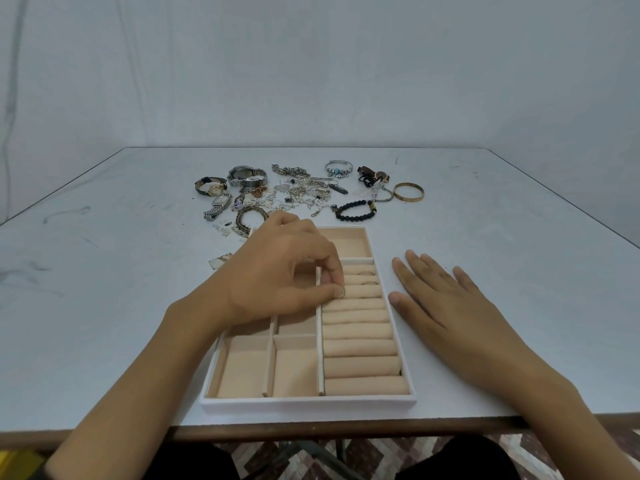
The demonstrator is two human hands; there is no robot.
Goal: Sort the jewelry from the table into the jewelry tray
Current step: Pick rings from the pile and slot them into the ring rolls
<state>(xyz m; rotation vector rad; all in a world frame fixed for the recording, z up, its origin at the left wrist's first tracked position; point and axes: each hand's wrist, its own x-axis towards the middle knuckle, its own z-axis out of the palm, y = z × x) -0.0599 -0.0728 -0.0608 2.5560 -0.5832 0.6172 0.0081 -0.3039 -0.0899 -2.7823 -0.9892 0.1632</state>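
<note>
Plain indoor spot set up for tabletop work; home or studio, cannot tell. Pale bare wall (311, 64) behind, creased like hung sheet. Grey-white table (104, 271), top scuffed and smudged, brown edge (311, 429) at near side. Patterned floor (363, 455) below, brown and cream diamonds. On table: heap of jewelry (304, 188) and sectioned beige tray (308, 405).

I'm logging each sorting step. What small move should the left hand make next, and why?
Probably push the ring down between the ring rolls, then release: the left hand pinches it over the tray, where two rings seem seated farther back.
</note>
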